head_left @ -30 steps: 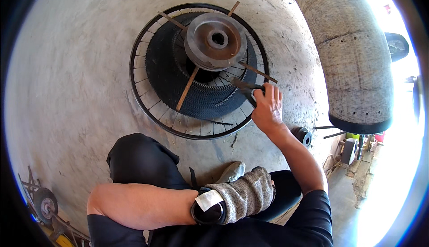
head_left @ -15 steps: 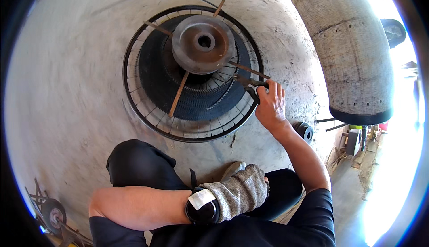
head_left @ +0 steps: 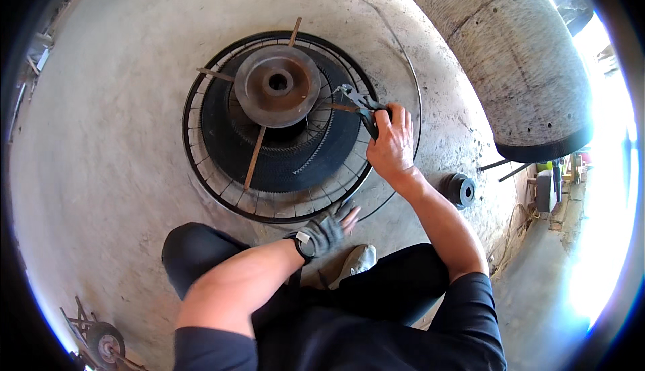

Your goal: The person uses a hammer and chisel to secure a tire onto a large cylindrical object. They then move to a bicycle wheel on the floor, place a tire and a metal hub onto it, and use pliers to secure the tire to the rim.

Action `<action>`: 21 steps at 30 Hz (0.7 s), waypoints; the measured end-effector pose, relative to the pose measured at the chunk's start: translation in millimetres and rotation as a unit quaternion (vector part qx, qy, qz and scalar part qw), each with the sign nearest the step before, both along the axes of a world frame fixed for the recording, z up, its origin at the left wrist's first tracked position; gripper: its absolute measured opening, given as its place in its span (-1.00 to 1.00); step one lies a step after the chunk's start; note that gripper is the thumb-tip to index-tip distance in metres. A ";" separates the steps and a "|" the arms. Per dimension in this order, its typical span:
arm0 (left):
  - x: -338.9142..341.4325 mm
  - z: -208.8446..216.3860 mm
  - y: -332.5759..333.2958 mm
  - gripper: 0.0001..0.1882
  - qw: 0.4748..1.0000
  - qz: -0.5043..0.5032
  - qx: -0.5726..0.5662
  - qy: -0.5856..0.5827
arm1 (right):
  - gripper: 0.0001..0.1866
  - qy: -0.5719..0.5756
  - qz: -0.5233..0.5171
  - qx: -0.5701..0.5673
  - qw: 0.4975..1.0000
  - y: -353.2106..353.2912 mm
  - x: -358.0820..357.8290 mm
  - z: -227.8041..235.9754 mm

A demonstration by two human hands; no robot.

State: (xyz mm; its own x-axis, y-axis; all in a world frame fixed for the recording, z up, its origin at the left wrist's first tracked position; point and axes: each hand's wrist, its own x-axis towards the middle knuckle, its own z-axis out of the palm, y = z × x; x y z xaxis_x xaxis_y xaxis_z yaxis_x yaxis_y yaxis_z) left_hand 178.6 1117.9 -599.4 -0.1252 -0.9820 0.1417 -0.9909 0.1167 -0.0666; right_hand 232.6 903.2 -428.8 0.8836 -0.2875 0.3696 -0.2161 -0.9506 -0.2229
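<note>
Pliers (head_left: 361, 106) are gripped in my bare right hand (head_left: 392, 144), their jaws over the right side of a coil of dark toothed strip (head_left: 222, 149). The coil lies on a spoked wheel (head_left: 193, 144) with a black rim. On top sits a heavy, rusty metal pulley (head_left: 250, 100) with flat bars sticking out under it. My left hand (head_left: 329, 228), in a grey fingerless glove, reaches to the near rim with fingers stretched out, slightly blurred. A thin dark strip (head_left: 420, 112) curves round the wheel's right side, its lower end close to my left fingertips.
A large grey cylinder with a dark lower band (head_left: 537, 146) stands at the right. Near my right forearm a black ringed metal part (head_left: 458, 190) rests on the concrete floor. A small wheeled cart (head_left: 104, 341) is at the lower left. My shoe (head_left: 359, 260) is below the wheel.
My left hand has reached forward from my lap to the near rim. The pliers have moved slightly up and left in view. The thin strip, earlier arching behind the wheel, now curves along its right.
</note>
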 end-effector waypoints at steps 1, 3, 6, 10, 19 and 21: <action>-6.7 -44.0 15.8 -0.29 0.998 -0.020 -0.008 -0.055 | -0.58 -0.002 -0.003 0.007 1.000 -2.0 -2.1 -1.9; -6.9 -49.0 36.5 -0.38 0.987 -0.077 0.137 0.033 | -0.59 0.003 -0.008 0.021 1.000 -11.8 -18.3 1.1; -16.2 -70.8 60.9 -0.39 0.981 -0.113 0.134 0.080 | -0.60 0.007 -0.018 0.012 1.000 -28.9 -55.9 -1.2; 1.9 -101.3 68.7 -0.46 0.961 -0.169 0.206 -0.075 | -0.59 0.023 -0.075 0.060 0.995 -45.8 -110.7 -17.5; 17.5 -96.7 86.5 -0.43 0.962 -0.181 0.188 -0.081 | -0.60 0.025 -0.160 0.100 0.982 -32.0 -201.3 -53.7; 10.8 -96.7 86.8 -0.43 0.962 -0.137 0.212 0.105 | -0.59 0.035 -0.164 0.115 0.979 -26.6 -211.9 -57.2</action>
